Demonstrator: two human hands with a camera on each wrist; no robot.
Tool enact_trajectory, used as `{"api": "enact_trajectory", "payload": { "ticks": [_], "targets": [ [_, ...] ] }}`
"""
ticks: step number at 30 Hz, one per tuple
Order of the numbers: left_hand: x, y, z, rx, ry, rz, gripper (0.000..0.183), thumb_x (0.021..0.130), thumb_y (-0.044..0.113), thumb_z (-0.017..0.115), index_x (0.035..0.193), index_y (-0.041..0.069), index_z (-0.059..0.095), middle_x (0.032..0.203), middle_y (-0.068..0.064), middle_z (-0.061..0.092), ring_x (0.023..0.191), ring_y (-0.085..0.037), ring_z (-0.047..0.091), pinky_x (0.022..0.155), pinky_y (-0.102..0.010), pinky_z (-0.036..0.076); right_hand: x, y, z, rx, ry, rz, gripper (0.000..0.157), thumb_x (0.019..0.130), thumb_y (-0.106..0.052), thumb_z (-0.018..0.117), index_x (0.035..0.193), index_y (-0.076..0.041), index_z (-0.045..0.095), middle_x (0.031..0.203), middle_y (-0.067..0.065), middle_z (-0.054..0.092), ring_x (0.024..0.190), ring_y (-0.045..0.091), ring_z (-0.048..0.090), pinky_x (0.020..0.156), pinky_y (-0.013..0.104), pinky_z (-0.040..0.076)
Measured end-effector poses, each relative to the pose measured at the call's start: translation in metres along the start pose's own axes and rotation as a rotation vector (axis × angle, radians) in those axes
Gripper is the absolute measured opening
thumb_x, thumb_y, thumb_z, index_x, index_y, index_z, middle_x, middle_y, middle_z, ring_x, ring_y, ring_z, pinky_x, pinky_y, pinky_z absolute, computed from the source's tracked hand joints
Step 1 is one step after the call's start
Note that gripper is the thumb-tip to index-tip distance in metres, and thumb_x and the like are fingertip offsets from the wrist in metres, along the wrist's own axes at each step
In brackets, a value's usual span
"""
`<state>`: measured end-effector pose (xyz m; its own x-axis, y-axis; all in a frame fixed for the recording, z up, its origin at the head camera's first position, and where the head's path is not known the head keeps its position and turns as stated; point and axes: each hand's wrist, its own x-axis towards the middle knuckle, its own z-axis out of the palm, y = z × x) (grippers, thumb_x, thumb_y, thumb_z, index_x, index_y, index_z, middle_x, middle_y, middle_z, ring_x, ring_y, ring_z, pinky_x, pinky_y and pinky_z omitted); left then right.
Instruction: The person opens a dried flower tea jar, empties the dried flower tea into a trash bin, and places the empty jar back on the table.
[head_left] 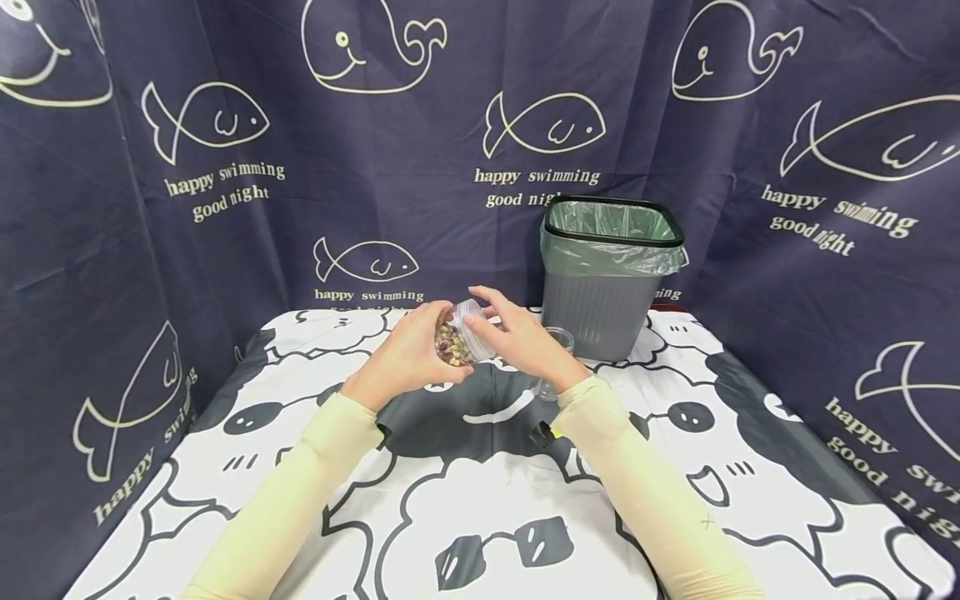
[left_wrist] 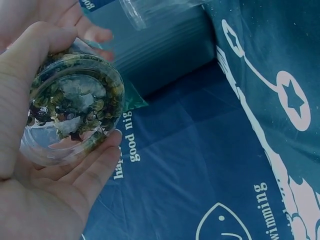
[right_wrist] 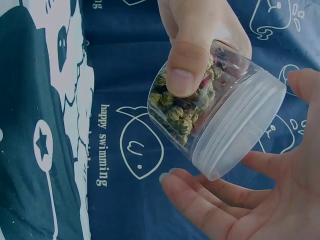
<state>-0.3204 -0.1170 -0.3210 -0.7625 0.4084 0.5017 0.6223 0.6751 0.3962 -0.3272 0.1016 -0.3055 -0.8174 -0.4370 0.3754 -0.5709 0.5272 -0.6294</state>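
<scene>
My left hand (head_left: 408, 346) grips a clear plastic jar (head_left: 454, 343) by its body, thumb and fingers wrapped round it. Dried flower buds (right_wrist: 175, 112), yellowish with some dark red, partly fill the jar. Its frosted screw lid (right_wrist: 240, 125) is on, and the jar leans with the lid toward my right hand (head_left: 521, 333). That hand is spread around the lid, thumb at one side and fingers (right_wrist: 200, 192) at the other, with gaps showing in the right wrist view. The left wrist view shows the jar's round base (left_wrist: 75, 107).
A grey bin (head_left: 596, 308) with a green liner bag (head_left: 611, 250) stands at the back right. Another clear container (head_left: 561, 337) stands before it, partly hidden by my right hand. A cartoon-print cloth (head_left: 517, 500) covers the table; dark blue printed curtains (head_left: 420, 167) surround it.
</scene>
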Motion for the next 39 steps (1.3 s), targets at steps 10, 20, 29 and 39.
{"api": "enact_trajectory", "payload": {
  "ticks": [10,20,29,39],
  "targets": [
    [-0.001,0.001,0.001,0.002,-0.009,0.005,0.087,0.065,0.040,0.093,0.135,0.006,0.054,0.121,-0.005,0.062,0.104,-0.022,0.059,0.089,-0.037,0.054,-0.002,0.000,0.001,0.028,-0.076,0.086,0.057,0.104,-0.053,0.051,0.153,-0.024,0.041,0.121,0.009,0.071,0.076,0.022,0.072,0.065,0.035,0.060],
    [-0.001,-0.001,0.002,0.012,-0.016,0.003,0.084,0.065,0.041,0.093,0.132,0.007,0.055,0.117,-0.004,0.063,0.102,-0.021,0.060,0.087,-0.036,0.054,-0.001,-0.003,-0.004,-0.033,-0.097,0.060,0.057,0.101,-0.048,0.059,0.150,-0.024,0.045,0.129,0.012,0.067,0.086,0.022,0.072,0.073,0.038,0.059],
    [0.000,-0.002,0.000,0.012,-0.027,-0.011,0.087,0.065,0.043,0.092,0.135,0.006,0.054,0.121,-0.005,0.063,0.104,-0.022,0.060,0.089,-0.038,0.054,0.001,0.000,-0.008,0.042,-0.147,-0.017,0.058,0.099,-0.036,0.067,0.152,-0.027,0.043,0.136,0.015,0.059,0.103,0.026,0.073,0.073,0.038,0.061],
    [0.000,-0.002,0.001,-0.004,-0.054,-0.019,0.088,0.065,0.042,0.093,0.135,0.006,0.055,0.118,-0.003,0.063,0.101,-0.020,0.061,0.087,-0.038,0.054,-0.003,0.002,-0.011,0.005,-0.166,-0.103,0.065,0.097,-0.027,0.069,0.155,-0.026,0.039,0.147,0.007,0.050,0.118,0.029,0.066,0.090,0.043,0.058]
  ]
}}
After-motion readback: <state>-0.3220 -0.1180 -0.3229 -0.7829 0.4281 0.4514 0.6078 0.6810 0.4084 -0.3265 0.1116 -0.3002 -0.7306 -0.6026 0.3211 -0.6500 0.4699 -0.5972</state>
